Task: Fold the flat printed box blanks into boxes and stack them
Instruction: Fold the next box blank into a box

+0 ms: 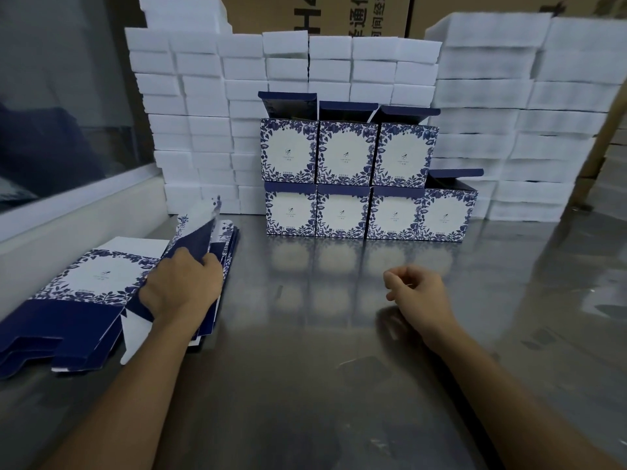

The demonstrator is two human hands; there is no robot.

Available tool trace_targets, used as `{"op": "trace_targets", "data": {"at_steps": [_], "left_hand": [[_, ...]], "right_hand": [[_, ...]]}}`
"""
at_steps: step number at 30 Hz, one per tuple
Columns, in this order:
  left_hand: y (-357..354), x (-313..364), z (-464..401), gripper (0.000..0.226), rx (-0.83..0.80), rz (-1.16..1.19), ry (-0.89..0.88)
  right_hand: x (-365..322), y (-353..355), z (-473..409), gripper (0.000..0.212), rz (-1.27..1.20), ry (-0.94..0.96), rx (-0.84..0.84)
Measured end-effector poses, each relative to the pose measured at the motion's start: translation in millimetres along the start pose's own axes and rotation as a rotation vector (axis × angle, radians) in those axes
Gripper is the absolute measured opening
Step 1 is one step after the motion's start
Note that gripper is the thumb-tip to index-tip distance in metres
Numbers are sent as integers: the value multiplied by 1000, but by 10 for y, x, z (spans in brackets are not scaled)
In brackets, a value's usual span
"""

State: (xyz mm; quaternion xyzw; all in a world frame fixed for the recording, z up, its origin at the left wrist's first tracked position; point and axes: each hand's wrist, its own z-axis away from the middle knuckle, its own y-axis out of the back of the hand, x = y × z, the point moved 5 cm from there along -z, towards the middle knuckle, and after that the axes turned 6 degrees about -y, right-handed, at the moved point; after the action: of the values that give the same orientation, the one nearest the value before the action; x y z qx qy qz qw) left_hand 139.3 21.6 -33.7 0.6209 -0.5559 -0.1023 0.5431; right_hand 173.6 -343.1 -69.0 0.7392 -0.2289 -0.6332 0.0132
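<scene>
A pile of flat blue-and-white floral box blanks [91,283] lies on the steel table at the left. My left hand [181,283] grips the right edge of the top blank [196,228] and lifts it, so its far end tilts up. My right hand [415,288] hovers over the table's middle, fingers loosely curled, holding nothing. Folded boxes [346,183] stand in two rows at the back centre, several below and three on top, with their dark blue lids up.
White foam blocks [203,113] are stacked in tall walls behind and beside the boxes. Cardboard cartons [322,13] rise behind them. A glass panel with a white ledge [84,205] runs along the left. The shiny steel table [322,368] spreads in front.
</scene>
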Motion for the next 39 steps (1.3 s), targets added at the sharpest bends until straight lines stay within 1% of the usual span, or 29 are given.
{"op": "trace_targets", "data": {"at_steps": [5,10,12,16,19,21,24,28,31,34,37,38,39], "left_hand": [[9,8,-19,30,6,45,19],[44,83,37,27,79,-65,-132],[70,107,60,27,103,-88,-166],[125,160,88,13,115,-135,-200],[138,149,122,10,69,-175,-175],[194,183,160,16,137,-168,-205],[286,329,250,26,270,-128,-327],[356,578,409,28,427,-46,-487],[383,746,554,27,525,-16,-601],[408,971,782,32,585,9,-747],[355,1205,1106,26,594,27,-920],[325,1262,1201,29,591,38,-975],[294,1311,1281,37,580,57,-1027]], "right_hand": [[-3,-2,4,16,1,0,-5],[-14,-13,14,16,16,8,-10],[-23,-14,21,16,24,8,-11],[-42,-2,47,16,28,9,-10],[-55,3,54,17,30,7,-12],[-68,-3,62,18,29,8,-14],[-92,-20,73,18,37,20,-21],[-131,-46,99,18,35,35,-21],[-177,-62,136,17,1,53,-51],[-256,-125,206,15,-167,32,-157],[-356,-244,292,22,-392,-85,-309],[-390,-292,321,25,-447,-124,-366],[-423,-340,354,27,-500,-151,-427]]}}
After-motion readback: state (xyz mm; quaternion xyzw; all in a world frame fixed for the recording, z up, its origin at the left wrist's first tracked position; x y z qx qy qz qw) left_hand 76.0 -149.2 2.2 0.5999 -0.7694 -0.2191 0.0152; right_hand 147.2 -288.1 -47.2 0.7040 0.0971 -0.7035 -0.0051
